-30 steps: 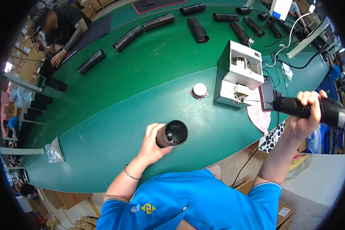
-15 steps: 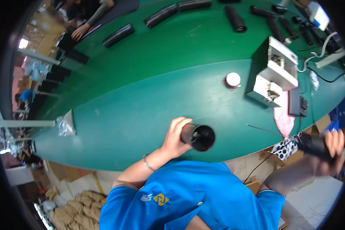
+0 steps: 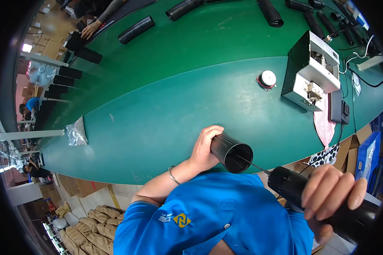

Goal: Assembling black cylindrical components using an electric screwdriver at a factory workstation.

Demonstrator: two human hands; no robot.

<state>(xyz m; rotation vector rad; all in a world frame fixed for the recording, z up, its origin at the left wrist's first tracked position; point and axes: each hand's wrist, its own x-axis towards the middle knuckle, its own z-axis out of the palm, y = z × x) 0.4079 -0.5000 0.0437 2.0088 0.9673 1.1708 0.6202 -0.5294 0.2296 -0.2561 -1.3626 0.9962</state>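
My left hand (image 3: 203,147) grips a black perforated tube (image 3: 231,151) at the near edge of the green table (image 3: 166,97), its open end turned toward me. My right hand (image 3: 331,194) is wrapped around a thick black electric screwdriver (image 3: 304,190) at the lower right. The screwdriver's thin long bit (image 3: 252,165) reaches into the mouth of the tube. My blue shirt fills the bottom of the view.
A white box-shaped machine (image 3: 311,70) stands at the right, with a small round white part (image 3: 267,79) left of it. Several black tubes (image 3: 136,29) lie along the far side, where another person's hand (image 3: 89,29) rests. A clear bag of small parts (image 3: 76,131) lies at the left edge.
My right hand has brought the screwdriver down from beside the white machine to the tube, and its bit now enters the tube's mouth. The left hand has kept hold of the tube.
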